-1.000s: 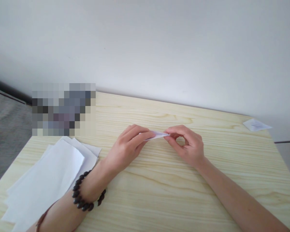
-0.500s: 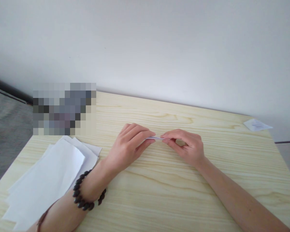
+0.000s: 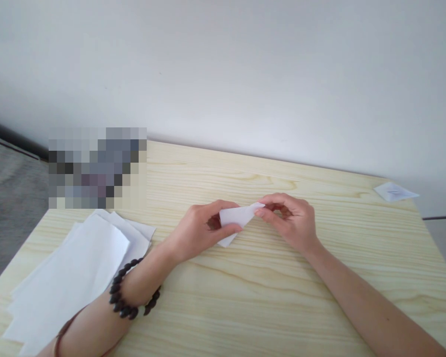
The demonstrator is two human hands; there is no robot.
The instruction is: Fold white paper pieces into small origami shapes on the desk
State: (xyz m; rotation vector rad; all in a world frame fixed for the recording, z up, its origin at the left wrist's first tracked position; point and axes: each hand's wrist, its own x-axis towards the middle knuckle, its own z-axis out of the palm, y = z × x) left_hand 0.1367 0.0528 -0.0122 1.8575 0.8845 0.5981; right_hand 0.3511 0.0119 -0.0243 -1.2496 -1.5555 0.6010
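Note:
A small folded white paper piece (image 3: 236, 218) is held just above the middle of the light wooden table (image 3: 267, 297). My left hand (image 3: 200, 230), with a dark bead bracelet on its wrist, grips the paper's left end between thumb and fingers. My right hand (image 3: 292, 220) pinches its pointed right tip. The paper's broad face is turned toward me and tilted.
A stack of white paper sheets (image 3: 72, 275) lies at the table's left front. A small folded paper shape (image 3: 395, 191) sits at the far right corner. A blurred patch covers the far left corner. A white wall stands behind the table.
Both hands have turned the folded paper from flat and edge-on to face me, so its white side shows. My left hand has rolled its thumb over the paper.

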